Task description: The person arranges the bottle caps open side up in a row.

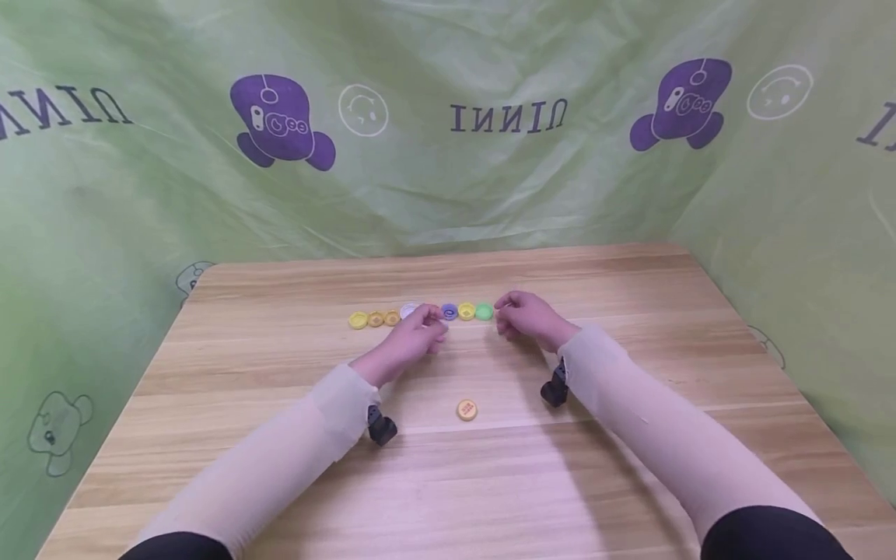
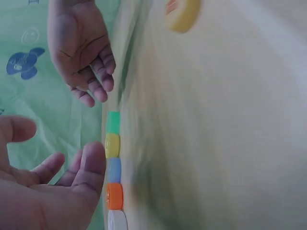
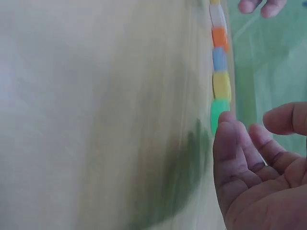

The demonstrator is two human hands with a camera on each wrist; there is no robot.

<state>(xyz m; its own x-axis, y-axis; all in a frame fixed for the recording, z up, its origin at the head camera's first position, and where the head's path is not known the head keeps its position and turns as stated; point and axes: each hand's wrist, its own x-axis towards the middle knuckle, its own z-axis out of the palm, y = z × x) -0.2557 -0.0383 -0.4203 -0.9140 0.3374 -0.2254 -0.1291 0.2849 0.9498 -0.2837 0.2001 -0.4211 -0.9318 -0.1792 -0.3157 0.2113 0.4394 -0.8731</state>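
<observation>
A row of bottle caps lies across the far part of the table. Its right end is a green cap (image 1: 484, 311), followed leftward by a yellow cap (image 1: 467, 311), a blue cap (image 1: 449, 312), an orange cap (image 2: 114, 196) and a white cap (image 1: 407, 310). My left hand (image 1: 409, 340) hovers over the row near the orange and white caps, partly hiding them, fingers relaxed and holding nothing. Beside the green cap is my right hand (image 1: 530, 317), thumb apart from loosely bent fingers; whether a fingertip touches the cap I cannot tell.
Three yellowish caps (image 1: 376, 319) continue the row at its left end. Nearer to me, a single yellow cap (image 1: 467, 410) with red print lies on the wooden table (image 1: 448, 490). Green printed cloth (image 1: 448, 194) hangs behind and on both sides.
</observation>
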